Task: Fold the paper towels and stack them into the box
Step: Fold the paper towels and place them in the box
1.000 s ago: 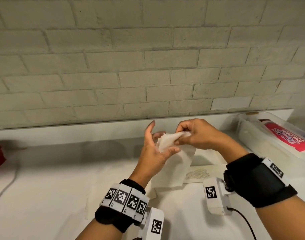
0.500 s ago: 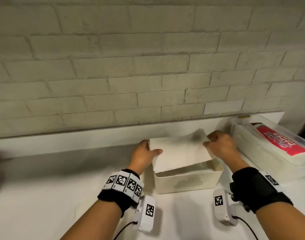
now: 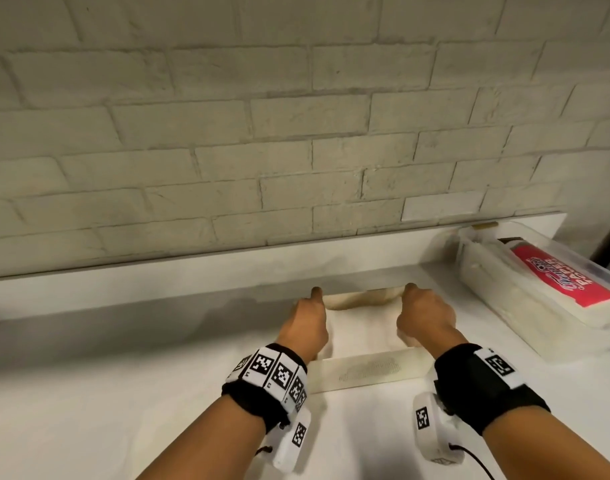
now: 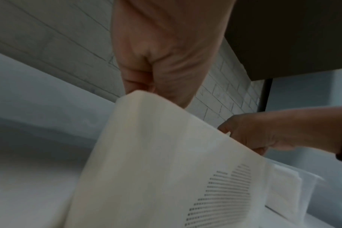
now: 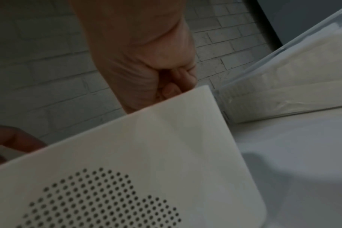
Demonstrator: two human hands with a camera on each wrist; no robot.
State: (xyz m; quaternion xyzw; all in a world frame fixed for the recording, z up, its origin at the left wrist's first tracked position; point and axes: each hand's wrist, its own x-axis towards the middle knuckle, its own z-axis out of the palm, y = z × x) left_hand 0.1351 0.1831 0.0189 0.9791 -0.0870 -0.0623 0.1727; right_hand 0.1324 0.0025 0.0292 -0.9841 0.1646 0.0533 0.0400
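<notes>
Both hands reach down into the white box [image 3: 369,370], their fingers dipping below its rim, so the fingertips are hidden in the head view. The left hand [image 3: 305,327] is at the box's left end and the right hand [image 3: 424,317] at its right end, each with an extended finger showing near the far wall. In the wrist views the fingers [image 5: 178,83] look curled toward the palm, but whether they pinch the paper or only press it down cannot be told.

Between the hands a folded paper towel [image 3: 364,329] lies inside the box, its far edge rumpled against the back wall. The box's front wall has a patch of small punched holes, and the box sits on the white table [image 3: 106,393] near the brick wall [image 3: 227,133].

To the right, well apart from the box, a clear plastic bin [image 3: 553,327] holds a stack of white paper towels [image 3: 525,299] with a red printed wrapper [image 3: 566,275] on top.
</notes>
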